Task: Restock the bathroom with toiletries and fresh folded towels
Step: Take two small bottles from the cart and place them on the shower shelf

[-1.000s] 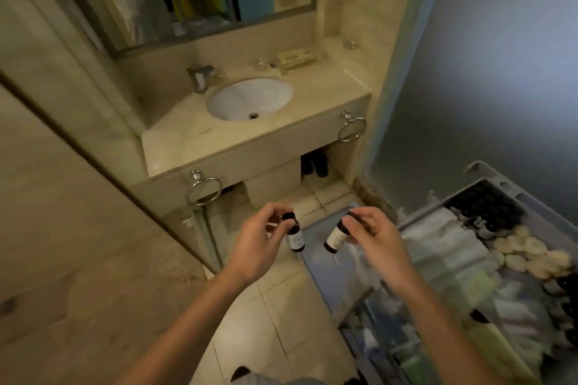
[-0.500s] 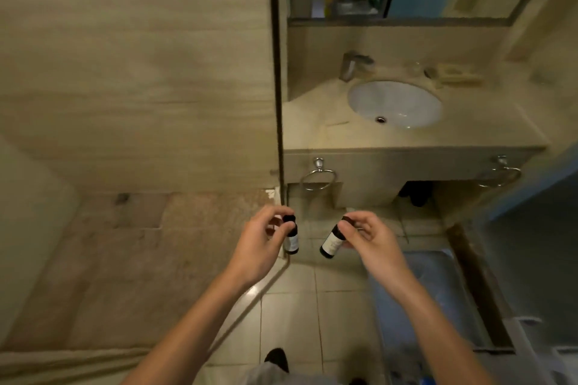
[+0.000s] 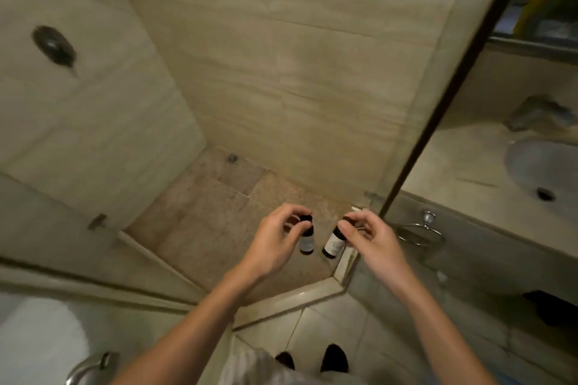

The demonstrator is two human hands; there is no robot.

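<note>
Left of the sink (image 3: 544, 172), the left hand (image 3: 275, 244) and right hand (image 3: 372, 237) each pinch a little bottle (image 3: 306, 236) by its dark cap. The other bottle (image 3: 334, 242) tilts. Both look light, maybe slippery.

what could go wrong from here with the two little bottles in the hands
Each hand pinches its bottle near the cap only: the left hand holds the left bottle, the right hand the right bottle. Either might slip and drop onto the hard shower floor. The raised curb lies just ahead of the shoes, so a step forward could trip.
</note>
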